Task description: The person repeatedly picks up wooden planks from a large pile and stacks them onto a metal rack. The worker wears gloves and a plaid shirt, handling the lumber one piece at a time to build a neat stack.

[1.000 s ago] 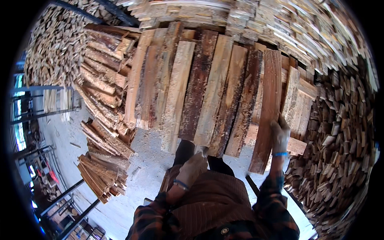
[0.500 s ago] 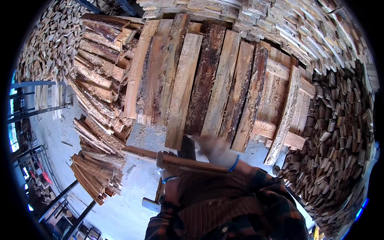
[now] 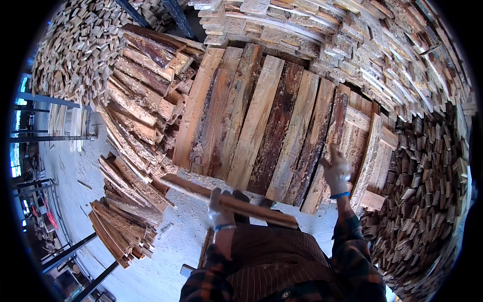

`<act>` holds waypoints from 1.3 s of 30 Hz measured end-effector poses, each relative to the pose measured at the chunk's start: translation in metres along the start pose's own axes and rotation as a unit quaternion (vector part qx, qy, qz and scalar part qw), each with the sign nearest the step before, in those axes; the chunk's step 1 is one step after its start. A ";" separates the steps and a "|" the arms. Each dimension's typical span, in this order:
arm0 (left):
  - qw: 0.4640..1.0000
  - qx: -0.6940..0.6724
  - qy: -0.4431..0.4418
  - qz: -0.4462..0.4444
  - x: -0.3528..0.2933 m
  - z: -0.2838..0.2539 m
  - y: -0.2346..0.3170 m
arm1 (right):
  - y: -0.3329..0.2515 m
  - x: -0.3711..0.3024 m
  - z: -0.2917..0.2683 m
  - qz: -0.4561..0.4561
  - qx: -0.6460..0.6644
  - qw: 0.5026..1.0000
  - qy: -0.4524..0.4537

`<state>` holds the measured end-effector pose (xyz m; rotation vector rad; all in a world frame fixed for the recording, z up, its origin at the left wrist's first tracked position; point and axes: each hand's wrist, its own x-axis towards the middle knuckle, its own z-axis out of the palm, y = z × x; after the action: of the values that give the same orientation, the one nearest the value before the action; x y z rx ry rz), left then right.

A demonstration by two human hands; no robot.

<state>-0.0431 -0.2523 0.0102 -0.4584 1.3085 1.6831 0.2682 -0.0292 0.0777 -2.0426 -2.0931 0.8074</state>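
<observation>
My left hand [image 3: 220, 209], in a whitish glove with a blue cuff, is closed around a long narrow wooden board [image 3: 259, 211]. The board lies crosswise in front of my body, its left end a little farther away than its right. To the right, my right hand [image 3: 336, 173], gloved the same way, is stretched out with fingers apart and holds nothing. Beneath it are the right-hand boards of a row laid side by side, among them a bark-edged board [image 3: 314, 189]. A dark reddish board [image 3: 275, 131] and a pale board [image 3: 255, 123] lie mid-row, dusted with sawdust.
Rough slabs [image 3: 136, 95] are heaped left of the row, with a smaller bundle [image 3: 123, 229] nearer me. Stacked planks [image 3: 362, 45] rise behind. A tall pile of wood pieces [image 3: 422, 186] stands at right. Dark metal bars [image 3: 55, 138] cross the left side.
My right hand has left the held board and moved right and away, over the row. My left hand still grips the board, which now shows more fully. The view has shifted.
</observation>
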 end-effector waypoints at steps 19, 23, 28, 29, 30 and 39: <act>0.436 0.776 -0.042 0.454 0.120 0.179 0.107 | -0.115 0.059 0.050 0.035 -0.082 0.996 -0.027; 0.585 0.710 -0.117 0.374 0.104 0.188 0.118 | -0.144 0.035 0.023 0.035 -0.027 0.999 -0.025; 0.623 0.634 -0.282 0.361 0.015 0.199 0.053 | -0.180 0.023 0.048 0.039 0.450 0.888 -0.086; 0.599 0.634 -0.338 0.353 0.007 0.193 0.045 | -0.181 0.026 0.035 0.078 0.454 0.881 -0.106; 0.575 0.631 -0.391 0.343 0.001 0.183 0.038 | -0.163 0.025 0.028 0.052 0.498 0.862 -0.072; 0.594 0.748 -0.006 0.294 0.215 0.193 0.177 | 0.113 0.005 -0.066 0.190 0.435 0.870 0.132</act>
<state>-0.2530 0.0142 0.0183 1.0966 2.4412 0.4038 0.3976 -0.0105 0.0833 -1.8580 -0.8898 1.1558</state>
